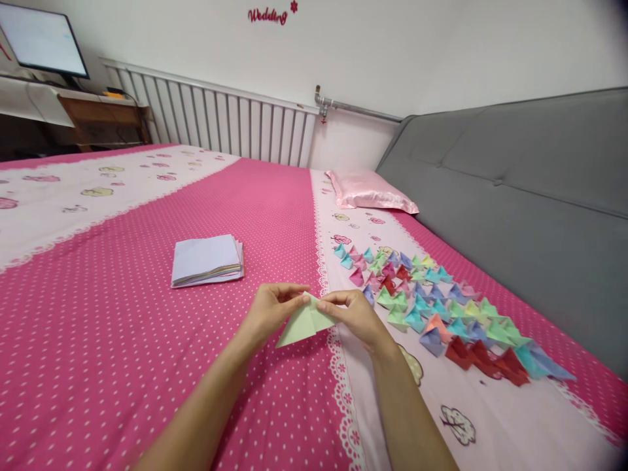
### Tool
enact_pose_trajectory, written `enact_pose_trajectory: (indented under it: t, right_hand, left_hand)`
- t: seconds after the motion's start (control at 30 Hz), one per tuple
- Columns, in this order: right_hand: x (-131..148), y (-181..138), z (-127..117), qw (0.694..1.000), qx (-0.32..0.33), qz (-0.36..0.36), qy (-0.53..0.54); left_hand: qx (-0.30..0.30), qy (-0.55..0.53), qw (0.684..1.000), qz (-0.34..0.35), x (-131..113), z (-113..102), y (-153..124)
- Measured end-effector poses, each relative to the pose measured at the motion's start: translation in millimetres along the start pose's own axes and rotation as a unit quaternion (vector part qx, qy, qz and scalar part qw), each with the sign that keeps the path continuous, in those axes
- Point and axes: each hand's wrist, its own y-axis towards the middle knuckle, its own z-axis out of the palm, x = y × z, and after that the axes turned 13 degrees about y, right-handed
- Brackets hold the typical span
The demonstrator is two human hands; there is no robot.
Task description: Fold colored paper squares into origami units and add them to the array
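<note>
A pale green folded paper triangle (303, 324) is held above the pink dotted bedspread (122, 340). My left hand (272, 309) pinches its upper left edge. My right hand (354, 314) pinches the top right corner, fingers closed on the paper. To the right lie several folded paper pieces (432, 307) in many colours, set out in rows on the pale pink strip. A stack of flat paper sheets (207, 260) with a lilac top sheet rests on the bed, up and left of my hands.
A pink satin pillow (369, 191) lies at the head of the bed. A grey padded headboard (530, 196) runs along the right. A white radiator (220, 121) stands against the far wall, and a monitor (42, 40) on a desk is at far left.
</note>
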Motion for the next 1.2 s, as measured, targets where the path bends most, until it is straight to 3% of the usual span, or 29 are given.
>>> enact_pose_trajectory:
  t: [0.13, 0.3, 0.63, 0.9, 1.2]
  right_hand:
    - [0, 0, 0, 1.000, 0.022, 0.001, -0.017]
    - [1, 0, 4, 0.998, -0.001, -0.035, -0.056]
    - [1, 2, 12, 0.986, -0.070, -0.113, -0.097]
    - [4, 3, -2, 0.974, -0.110, -0.141, -0.138]
    - [1, 4, -12, 0.969, -0.168, -0.114, -0.143]
  left_hand:
    - [0.000, 0.027, 1.000, -0.003, 4, 0, 1]
    - [0.011, 0.043, 0.998, 0.033, 10, 2, 6]
    - [-0.062, 0.112, 0.985, 0.113, 3, 1, 1]
    - [-0.136, 0.061, 0.987, 0.061, 0, -9, 3]
    - [-0.142, 0.026, 0.989, 0.034, -1, -18, 4]
